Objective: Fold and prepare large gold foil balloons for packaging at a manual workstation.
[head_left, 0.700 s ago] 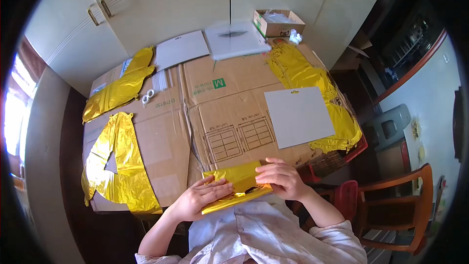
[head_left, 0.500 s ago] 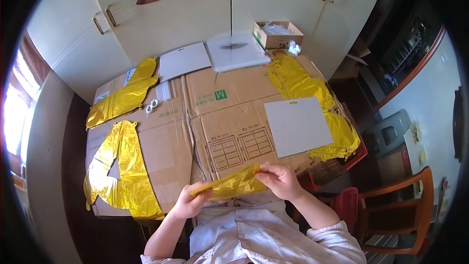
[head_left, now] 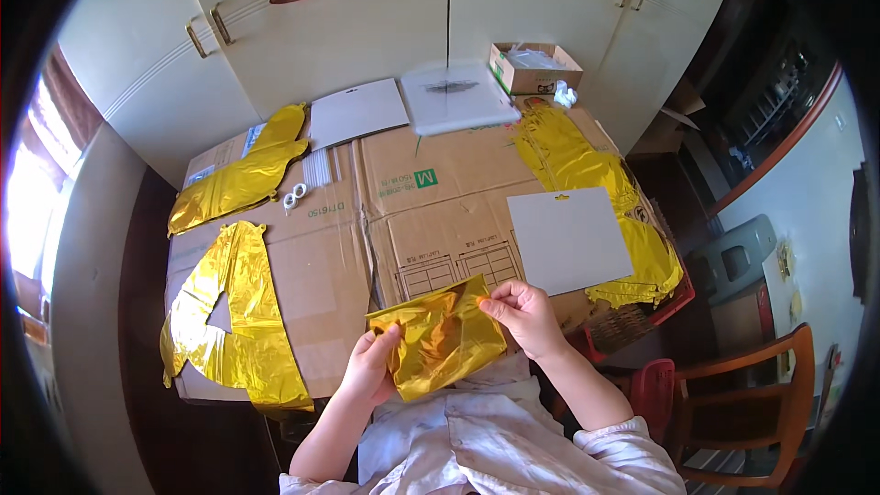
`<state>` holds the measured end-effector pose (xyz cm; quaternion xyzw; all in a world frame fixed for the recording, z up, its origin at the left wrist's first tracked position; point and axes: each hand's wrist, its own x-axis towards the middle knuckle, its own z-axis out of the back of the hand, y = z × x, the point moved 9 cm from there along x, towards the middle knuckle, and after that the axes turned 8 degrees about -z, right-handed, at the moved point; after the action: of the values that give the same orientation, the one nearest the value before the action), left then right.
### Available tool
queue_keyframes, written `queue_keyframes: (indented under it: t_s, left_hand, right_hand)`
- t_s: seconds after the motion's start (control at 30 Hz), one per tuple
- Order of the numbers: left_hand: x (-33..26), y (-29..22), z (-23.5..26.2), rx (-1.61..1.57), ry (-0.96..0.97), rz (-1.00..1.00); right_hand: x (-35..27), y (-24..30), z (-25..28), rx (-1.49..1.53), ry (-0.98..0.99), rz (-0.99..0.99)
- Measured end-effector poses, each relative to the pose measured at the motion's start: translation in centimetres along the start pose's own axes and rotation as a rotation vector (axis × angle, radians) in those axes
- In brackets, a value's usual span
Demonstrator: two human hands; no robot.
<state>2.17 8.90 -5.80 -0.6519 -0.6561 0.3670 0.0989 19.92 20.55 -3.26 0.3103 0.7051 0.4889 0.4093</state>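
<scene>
A folded gold foil balloon (head_left: 445,339) spans the space between my hands at the table's near edge, its broad face creased and shiny. My left hand (head_left: 371,365) pinches its left side between thumb and fingers. The upper right corner is gripped by my right hand (head_left: 524,316). To the left a flat, deflated foil balloon shaped like a letter A (head_left: 243,312) lies on the cardboard (head_left: 316,284). Right of my hands rests a white rectangular card (head_left: 570,240) with a hang hole at its top, partly over another heap of gold foil balloons (head_left: 596,179).
At the far left lies more gold foil (head_left: 234,179), near two small white tape rolls (head_left: 294,195) and clear sticks (head_left: 321,167). White card stock (head_left: 357,115), a clear plastic sheet (head_left: 458,101) and a small carton (head_left: 534,71) line the back. A wooden chair (head_left: 747,403) stands at right.
The foil balloon between my hands has turned from a narrow, edge-on strip to show its broad face. My left hand has shifted slightly right. My view has tilted a little.
</scene>
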Motion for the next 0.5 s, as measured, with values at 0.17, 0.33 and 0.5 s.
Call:
queue_keyframes:
  t_s: [0.17,0.33,0.5]
  left_hand:
    - [0.2,0.6,-0.2,-0.074,0.063,0.009]
    - [0.3,0.7,0.4,0.036,0.091,-0.081]
    - [0.1,-0.6,1.3,0.003,0.02,-0.126]
  right_hand:
    - [1.0,-0.9,0.5,-0.055,-0.052,0.053]
    - [1.2,-1.1,0.4,-0.131,-0.029,0.041]
    - [-0.4,5.9,1.3,-1.103,-0.152,0.536]
